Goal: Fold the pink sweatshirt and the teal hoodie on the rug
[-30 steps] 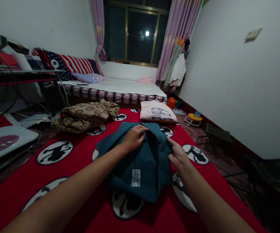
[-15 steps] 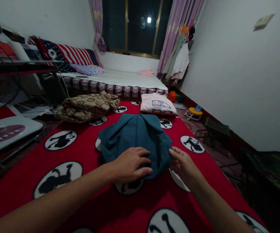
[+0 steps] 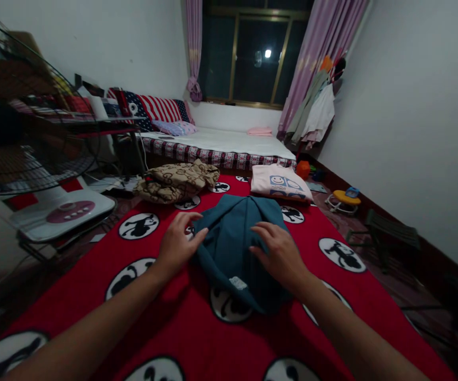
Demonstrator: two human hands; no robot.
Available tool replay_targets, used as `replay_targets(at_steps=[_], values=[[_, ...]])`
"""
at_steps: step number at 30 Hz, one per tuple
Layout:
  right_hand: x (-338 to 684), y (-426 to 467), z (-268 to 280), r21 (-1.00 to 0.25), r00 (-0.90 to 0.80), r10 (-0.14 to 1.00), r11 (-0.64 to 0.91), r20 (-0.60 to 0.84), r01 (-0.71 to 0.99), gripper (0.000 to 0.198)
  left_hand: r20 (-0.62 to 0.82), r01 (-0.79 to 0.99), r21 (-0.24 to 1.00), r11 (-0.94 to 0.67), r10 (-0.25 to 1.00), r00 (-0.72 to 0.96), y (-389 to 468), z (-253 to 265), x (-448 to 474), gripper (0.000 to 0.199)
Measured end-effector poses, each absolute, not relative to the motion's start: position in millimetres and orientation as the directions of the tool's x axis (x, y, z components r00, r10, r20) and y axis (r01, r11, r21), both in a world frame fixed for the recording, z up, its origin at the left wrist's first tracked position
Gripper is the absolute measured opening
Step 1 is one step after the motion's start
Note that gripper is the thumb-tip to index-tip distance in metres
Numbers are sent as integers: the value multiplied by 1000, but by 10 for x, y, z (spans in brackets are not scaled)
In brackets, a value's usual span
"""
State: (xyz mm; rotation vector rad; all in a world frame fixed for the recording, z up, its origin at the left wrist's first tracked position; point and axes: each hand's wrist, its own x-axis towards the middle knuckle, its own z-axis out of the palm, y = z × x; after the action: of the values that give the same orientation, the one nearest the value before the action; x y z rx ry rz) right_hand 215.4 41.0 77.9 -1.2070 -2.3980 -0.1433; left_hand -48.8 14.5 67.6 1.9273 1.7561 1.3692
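A teal folded garment (image 3: 232, 233) lies in front of me on a red blanket (image 3: 229, 349) with white ovals and black figures. A small pale label shows on its near edge. My left hand (image 3: 178, 243) is at the garment's left side, fingers and thumb apart; whether the fingertips touch the cloth I cannot tell. Over the right part of the garment is my right hand (image 3: 280, 255), its fingers bent and spread, with nothing visible in them. Beyond the garment lie a folded pink top (image 3: 278, 182) with a printed front and a crumpled brown patterned garment (image 3: 175, 182).
A fan (image 3: 26, 127) on a white base stands at the left, near a cluttered table (image 3: 118, 124). A bed (image 3: 229, 140) is at the back under the window. On the right are a yellow stool (image 3: 346, 198) and a dark folding stool (image 3: 391, 230).
My left hand has gone from the garment's front to its left side. My right hand has left the right edge and moved over the cloth. The label has come into sight; the view has turned left.
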Motion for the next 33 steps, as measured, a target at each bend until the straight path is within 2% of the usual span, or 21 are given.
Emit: replay_targets(at_steps=[3, 5, 6, 9, 11, 13, 15, 18, 20, 25, 27, 29, 31, 33], values=[[1821, 509, 595, -75, -647, 753, 656, 120, 751, 78, 182, 667, 738, 103, 921, -343, 464, 601, -675, 60], [1727, 529, 492, -51, -631, 775, 630, -23, 775, 86, -39, 622, 739, 258, 938, -343, 568, 558, -711, 59], [1714, 528, 459, -44, -620, 783, 618, -57, 785, 86, -111, 615, 735, 286, 945, -307, 582, 540, -710, 55], [1738, 502, 416, -38, -615, 785, 614, -68, 788, 84, -206, 586, 762, 275, 961, -183, 527, 514, -682, 39], [1758, 486, 402, -36, -616, 786, 615, -54, 788, 82, -234, 475, 836, 275, 961, -145, 456, 530, -662, 30], [1763, 483, 377, -44, -614, 788, 612, -40, 789, 81, -247, 251, 930, 268, 963, -110, 381, 570, -631, 28], [1764, 494, 347, -66, -616, 787, 614, -22, 787, 79, -248, -44, 968, 246, 968, -48, 301, 615, -577, 33], [1789, 515, 349, -119, -622, 783, 618, 4, 777, 78, -279, -382, 885, 267, 960, 25, 154, 628, -467, 42], [1835, 494, 404, -174, -638, 770, 630, 9, 757, 75, -333, -464, 824, 325, 941, 67, 35, 584, -412, 41], [1999, 128, 584, -331, -714, 685, 713, 143, 618, 33, -439, -443, 767, 465, 883, 166, -274, 410, -411, 34], [2055, -114, 612, -327, -732, 667, 729, 140, 602, 33, -449, -490, 734, 470, 877, 169, -361, 355, -434, 37], [2100, -321, 633, -313, -751, 656, 730, 71, 608, 37, -467, -470, 727, 501, 862, 196, -396, 314, -471, 39], [2127, -427, 680, -315, -761, 648, 721, -7, 617, 38, -510, -336, 760, 556, 831, 222, -353, 299, -536, 42], [2125, -396, 765, -318, -757, 650, 705, -67, 634, 33, -523, -176, 822, 542, 840, 142, -209, 329, -630, 47]])
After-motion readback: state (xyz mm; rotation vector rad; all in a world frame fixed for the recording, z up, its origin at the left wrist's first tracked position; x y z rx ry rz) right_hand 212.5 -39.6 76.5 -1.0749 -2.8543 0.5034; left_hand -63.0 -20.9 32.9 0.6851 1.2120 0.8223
